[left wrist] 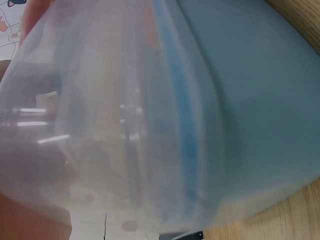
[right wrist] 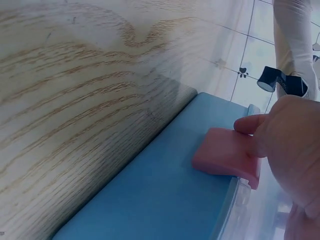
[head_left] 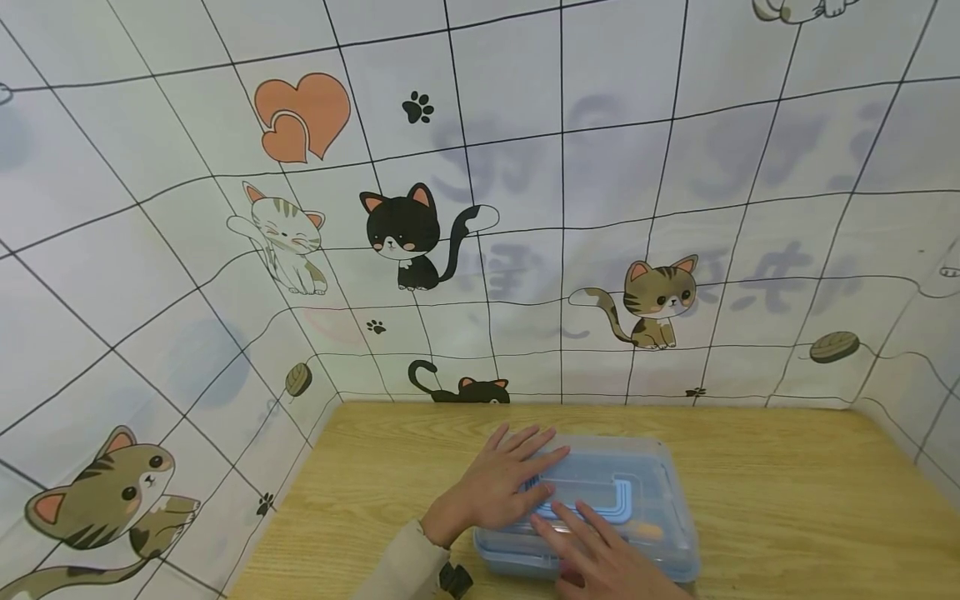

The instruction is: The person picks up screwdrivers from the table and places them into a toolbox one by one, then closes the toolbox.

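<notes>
A light blue plastic box [head_left: 517, 564] with a clear lid [head_left: 667, 500] and a blue folding handle [head_left: 624, 500] lies on the wooden table. My left hand [head_left: 506, 479] rests on the lid's left part, fingers spread and straight. At the front edge is my right hand [head_left: 600, 558], its fingertips over the lid near the handle. In the right wrist view, a pink latch [right wrist: 227, 152] at the lid's rim tilts out over the box's blue side, and the right hand's thumb and finger [right wrist: 250, 123] pinch its edge. The left wrist view is filled by the box's clear and blue walls.
The wooden table [head_left: 787, 500] extends to both sides of the box. Behind it stands a wall sheet [head_left: 525, 317] printed with cats and a grid. A dark device [head_left: 454, 579] sits on the left wrist. An orange shape [head_left: 645, 530] shows through the lid.
</notes>
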The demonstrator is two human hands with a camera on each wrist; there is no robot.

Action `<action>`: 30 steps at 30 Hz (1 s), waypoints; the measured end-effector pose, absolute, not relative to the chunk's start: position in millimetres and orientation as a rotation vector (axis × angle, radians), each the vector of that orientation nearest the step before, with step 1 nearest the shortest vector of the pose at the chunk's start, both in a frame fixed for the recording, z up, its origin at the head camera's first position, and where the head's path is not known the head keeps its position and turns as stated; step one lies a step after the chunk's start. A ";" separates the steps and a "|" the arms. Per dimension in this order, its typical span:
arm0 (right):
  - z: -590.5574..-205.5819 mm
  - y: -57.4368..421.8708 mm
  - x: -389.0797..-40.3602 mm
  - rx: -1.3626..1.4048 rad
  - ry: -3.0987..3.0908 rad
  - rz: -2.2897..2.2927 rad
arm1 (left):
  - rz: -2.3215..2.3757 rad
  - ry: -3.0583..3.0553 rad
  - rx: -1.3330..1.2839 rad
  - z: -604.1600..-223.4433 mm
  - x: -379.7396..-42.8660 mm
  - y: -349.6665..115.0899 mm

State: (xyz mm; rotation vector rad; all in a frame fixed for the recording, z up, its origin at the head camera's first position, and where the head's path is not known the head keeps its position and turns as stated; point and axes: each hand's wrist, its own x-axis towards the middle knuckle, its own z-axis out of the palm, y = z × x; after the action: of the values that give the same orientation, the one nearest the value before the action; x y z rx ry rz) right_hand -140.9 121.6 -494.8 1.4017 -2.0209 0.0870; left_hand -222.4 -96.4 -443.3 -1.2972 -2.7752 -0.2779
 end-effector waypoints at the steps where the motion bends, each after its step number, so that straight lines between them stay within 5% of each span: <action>1: -495.2 121.1 -140.9 1.403 -2.020 0.088 | -0.279 -2.776 -1.297 -443.5 -222.5 -96.4; 30: -503.4 121.5 -145.3 1.340 -1.960 -0.044 | -0.282 -2.772 -1.294 -443.3 -222.3 -95.8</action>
State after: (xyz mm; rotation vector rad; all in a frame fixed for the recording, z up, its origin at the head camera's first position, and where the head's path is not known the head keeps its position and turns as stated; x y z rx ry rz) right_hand -145.3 121.5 -503.4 1.3397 -1.9604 -0.0439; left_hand -222.3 -95.8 -443.3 -1.2940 -2.7721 -0.2824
